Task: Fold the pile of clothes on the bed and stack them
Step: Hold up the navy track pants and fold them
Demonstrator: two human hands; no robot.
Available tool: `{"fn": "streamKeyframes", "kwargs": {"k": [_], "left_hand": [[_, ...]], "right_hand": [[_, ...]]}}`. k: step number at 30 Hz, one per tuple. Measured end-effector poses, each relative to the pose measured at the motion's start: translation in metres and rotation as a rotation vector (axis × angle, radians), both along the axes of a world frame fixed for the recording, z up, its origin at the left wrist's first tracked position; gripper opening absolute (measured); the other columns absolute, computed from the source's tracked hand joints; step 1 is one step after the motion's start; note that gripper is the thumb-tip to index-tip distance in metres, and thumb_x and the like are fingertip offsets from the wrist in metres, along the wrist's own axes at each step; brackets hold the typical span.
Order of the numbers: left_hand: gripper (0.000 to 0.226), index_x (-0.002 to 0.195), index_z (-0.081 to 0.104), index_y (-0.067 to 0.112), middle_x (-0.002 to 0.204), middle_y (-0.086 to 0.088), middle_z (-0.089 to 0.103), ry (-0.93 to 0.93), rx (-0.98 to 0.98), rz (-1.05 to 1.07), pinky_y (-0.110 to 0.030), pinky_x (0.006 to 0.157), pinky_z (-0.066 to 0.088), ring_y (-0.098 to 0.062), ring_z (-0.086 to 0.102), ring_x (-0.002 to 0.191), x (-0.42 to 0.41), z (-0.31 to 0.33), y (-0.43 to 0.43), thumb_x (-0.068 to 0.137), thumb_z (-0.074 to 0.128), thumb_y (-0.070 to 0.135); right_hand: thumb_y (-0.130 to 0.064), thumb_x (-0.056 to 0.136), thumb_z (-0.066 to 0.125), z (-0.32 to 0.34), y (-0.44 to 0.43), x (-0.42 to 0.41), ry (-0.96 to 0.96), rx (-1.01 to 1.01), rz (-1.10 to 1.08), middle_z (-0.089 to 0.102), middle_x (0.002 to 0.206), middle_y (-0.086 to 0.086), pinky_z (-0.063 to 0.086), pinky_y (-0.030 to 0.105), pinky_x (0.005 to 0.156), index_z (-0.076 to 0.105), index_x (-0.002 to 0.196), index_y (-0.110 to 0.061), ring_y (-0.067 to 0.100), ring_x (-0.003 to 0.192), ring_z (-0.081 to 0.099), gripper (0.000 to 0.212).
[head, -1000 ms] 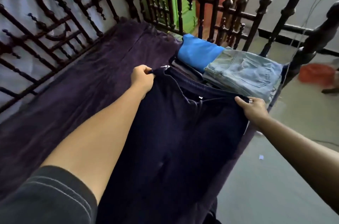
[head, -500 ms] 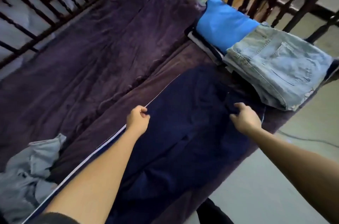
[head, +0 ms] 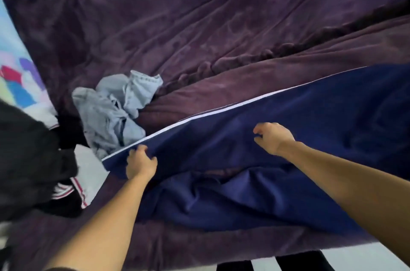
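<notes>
Navy garment [head: 299,124] is lying spread across the near side of the bed [head: 199,26], running under both grips and off past the right grip, where the frame edge is cutting it off. Its far end and its full shape are staying out of sight, so what kind of garment it is cannot be told. A thin white stripe [head: 199,115] is running along its far edge, just beyond the left grip. Between the two grips and nearer the person, the cloth is bunching into loose folds, with a patch of purple cover showing through a gap.

The left grip [head: 140,165] is curling its fingers round the navy garment's edge close to its near-left corner and is holding it. The right grip [head: 273,137] is sitting over the middle of the cloth with fingers bent inward. Motion blur is hiding whether it is pinching fabric, so I cannot tell.

Beyond and left of the left grip, a crumpled pale denim piece [head: 115,110] is lying on the bed. Further left, a black garment with red and white stripes [head: 33,159] is heaping up, partly cut off. Past it, a bright printed fabric [head: 17,77] is showing too blurred to read.
</notes>
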State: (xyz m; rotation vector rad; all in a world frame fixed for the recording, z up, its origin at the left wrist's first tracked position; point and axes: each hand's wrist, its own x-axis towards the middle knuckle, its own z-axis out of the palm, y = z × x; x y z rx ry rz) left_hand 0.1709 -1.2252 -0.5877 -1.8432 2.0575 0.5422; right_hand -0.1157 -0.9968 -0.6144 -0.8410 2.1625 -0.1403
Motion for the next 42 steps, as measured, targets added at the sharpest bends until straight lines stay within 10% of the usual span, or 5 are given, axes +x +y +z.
{"fn": "streamKeyframes", "kwargs": {"k": [19, 26, 31, 37, 42], "left_hand": [[0.023, 0.101, 0.058, 0.014, 0.105, -0.011, 0.058, 0.378, -0.550, -0.099, -0.044, 0.081, 0.040, -0.033, 0.052, 0.103, 0.047, 0.001, -0.148, 0.078, 0.065, 0.014], [0.053, 0.096, 0.065, 0.019, 0.094, -0.004, 0.062, 0.181, -0.100, -0.735, -0.041, 0.076, 0.044, -0.029, 0.058, 0.091, 0.100, -0.029, 0.006, 0.065, 0.069, 0.062], [0.031, 0.103, 0.068, 0.013, 0.123, -0.007, 0.060, -0.128, 0.163, -0.428, -0.040, 0.097, 0.037, -0.026, 0.044, 0.127, 0.176, -0.048, 0.023, 0.076, 0.070, 0.029], [0.016, 0.056, 0.056, 0.013, 0.053, -0.003, 0.049, 0.350, 0.571, 0.271, -0.024, 0.051, 0.040, -0.020, 0.047, 0.054, 0.183, 0.005, -0.021, 0.071, 0.060, 0.008], [0.017, 0.091, 0.063, 0.004, 0.068, -0.014, 0.062, -0.006, 0.494, 0.334, -0.040, 0.067, 0.057, -0.027, 0.062, 0.055, 0.207, 0.009, -0.040, 0.082, 0.066, 0.018]], "right_hand": [[-0.014, 0.091, 0.052, -0.039, -0.186, 0.022, 0.407, -0.177, -0.069, 0.051, 0.124, 0.021, 0.045, 0.048, 0.083, 0.058, 0.119, -0.007, 0.040, 0.116, 0.043, 0.030], [-0.016, 0.086, 0.061, -0.013, -0.114, 0.123, 0.244, -0.302, 0.186, 0.066, 0.098, 0.012, 0.050, 0.043, 0.072, 0.068, 0.096, -0.011, 0.034, 0.093, 0.062, 0.013], [-0.010, 0.081, 0.068, -0.026, -0.013, 0.202, 0.038, -0.238, 0.338, 0.068, 0.089, 0.009, 0.053, 0.041, 0.063, 0.072, 0.091, -0.009, 0.032, 0.086, 0.065, 0.011], [-0.027, 0.091, 0.055, -0.029, 0.026, 0.211, 0.109, -0.046, 0.299, 0.065, 0.107, 0.002, 0.048, 0.038, 0.072, 0.067, 0.106, -0.018, 0.026, 0.105, 0.059, 0.021], [-0.025, 0.091, 0.055, -0.025, 0.015, 0.184, 0.205, -0.078, 0.197, 0.062, 0.113, 0.004, 0.046, 0.036, 0.074, 0.064, 0.114, -0.017, 0.025, 0.111, 0.054, 0.026]]}}
